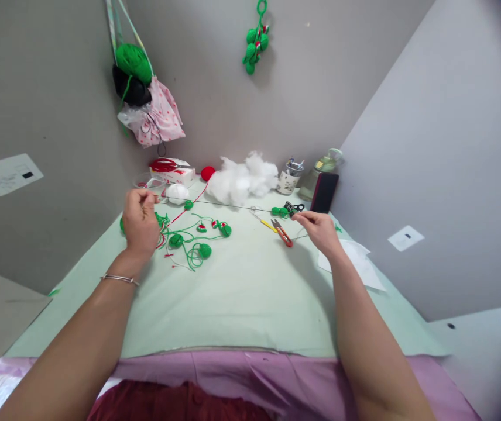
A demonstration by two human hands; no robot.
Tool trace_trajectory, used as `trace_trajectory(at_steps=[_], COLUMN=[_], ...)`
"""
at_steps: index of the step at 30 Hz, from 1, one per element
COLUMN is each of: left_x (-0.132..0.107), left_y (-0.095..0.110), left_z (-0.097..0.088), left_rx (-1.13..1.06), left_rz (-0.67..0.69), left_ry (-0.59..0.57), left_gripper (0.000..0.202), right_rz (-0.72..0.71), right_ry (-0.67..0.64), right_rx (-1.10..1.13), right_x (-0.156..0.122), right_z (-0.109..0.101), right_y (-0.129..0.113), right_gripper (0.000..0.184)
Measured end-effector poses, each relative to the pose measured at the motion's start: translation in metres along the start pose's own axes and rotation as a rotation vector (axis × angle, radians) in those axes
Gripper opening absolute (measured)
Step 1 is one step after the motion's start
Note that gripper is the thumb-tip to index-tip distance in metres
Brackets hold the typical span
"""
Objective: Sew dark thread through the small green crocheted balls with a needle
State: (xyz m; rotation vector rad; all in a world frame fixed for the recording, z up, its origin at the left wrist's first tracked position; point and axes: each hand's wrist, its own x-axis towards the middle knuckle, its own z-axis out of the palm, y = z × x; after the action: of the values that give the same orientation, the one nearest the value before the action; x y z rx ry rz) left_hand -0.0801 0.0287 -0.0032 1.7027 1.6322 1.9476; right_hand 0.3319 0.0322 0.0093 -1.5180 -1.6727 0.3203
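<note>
My left hand (140, 221) is raised over the left of the pale green table cover (242, 292), fingers pinched on one end of a thin dark thread (224, 204). The thread runs taut across to my right hand (318, 227), which pinches its other end beside a small black clip (293, 207). Under the thread lie several small green crocheted balls (204, 250) with loose green yarn, and a green piece (280, 211) close to my right hand. Small red-handled snips (282, 233) lie just left of my right hand.
White stuffing (244, 178), a red yarn ball (208, 172), a white box with red scissors (169, 169), a cup of tools (289, 178), a bottle (321, 172) and a dark phone (324, 192) line the back. A green crochet string (256, 44) and a bag of yarn (145, 99) hang on the wall. White paper (356, 263) lies right.
</note>
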Motion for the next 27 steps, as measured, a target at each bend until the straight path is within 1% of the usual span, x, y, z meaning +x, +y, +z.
trace_trajectory(at_steps=[2,3,5,6,8,10,13,14,16,18,21,22,23,25,27], left_x=[0.008,0.012,0.022,0.027,0.035,0.042,0.046,0.047,0.047,0.046,0.047,0.048,0.049,0.051,0.051], left_y=[-0.006,-0.01,-0.018,-0.022,-0.028,-0.029,-0.024,-0.021,-0.018,-0.017,-0.016,-0.016,-0.016,-0.015,-0.013], left_z=[-0.006,-0.008,-0.011,-0.012,-0.013,-0.015,-0.018,-0.019,-0.022,-0.025,-0.028,-0.03,-0.031,-0.034,-0.037], left_rx=[-0.004,-0.004,-0.036,-0.078,-0.208,-0.337,-0.495,-0.549,-0.674,-0.815,-1.032,-1.097,-1.155,-1.246,-1.317], left_rz=[-0.026,-0.05,-0.098,-0.126,-0.208,-0.291,-0.42,-0.465,-0.541,-0.593,-0.657,-0.677,-0.692,-0.702,-0.676], left_ry=[0.049,0.121,0.211,0.282,0.362,0.418,0.472,0.474,0.438,0.363,0.265,0.249,0.241,0.218,0.162], left_gripper=[0.011,0.009,0.011,0.013,0.016,0.019,0.023,0.024,0.024,0.024,0.024,0.024,0.024,0.026,0.03], right_rz=[0.036,0.058,0.104,0.126,0.161,0.184,0.205,0.209,0.213,0.211,0.208,0.213,0.236,0.323,0.415], right_ry=[0.004,0.003,0.013,0.025,0.057,0.096,0.161,0.184,0.241,0.313,0.424,0.464,0.51,0.586,0.609], right_rx=[-0.05,-0.079,-0.136,-0.158,-0.19,-0.217,-0.264,-0.281,-0.317,-0.35,-0.389,-0.36,-0.254,0.112,0.483], right_x=[0.005,0.007,0.009,0.01,0.011,0.011,0.011,0.011,0.011,0.012,0.013,0.013,0.013,0.014,0.015], right_z=[-0.008,-0.012,-0.019,-0.023,-0.03,-0.037,-0.044,-0.045,-0.046,-0.047,-0.048,-0.048,-0.049,-0.049,-0.048], right_y=[0.019,0.029,0.047,0.055,0.07,0.082,0.093,0.095,0.097,0.097,0.094,0.093,0.091,0.088,0.086], right_gripper=[0.041,0.042,0.043,0.044,0.043,0.043,0.041,0.039,0.034,0.03,0.029,0.027,0.024,0.015,0.007])
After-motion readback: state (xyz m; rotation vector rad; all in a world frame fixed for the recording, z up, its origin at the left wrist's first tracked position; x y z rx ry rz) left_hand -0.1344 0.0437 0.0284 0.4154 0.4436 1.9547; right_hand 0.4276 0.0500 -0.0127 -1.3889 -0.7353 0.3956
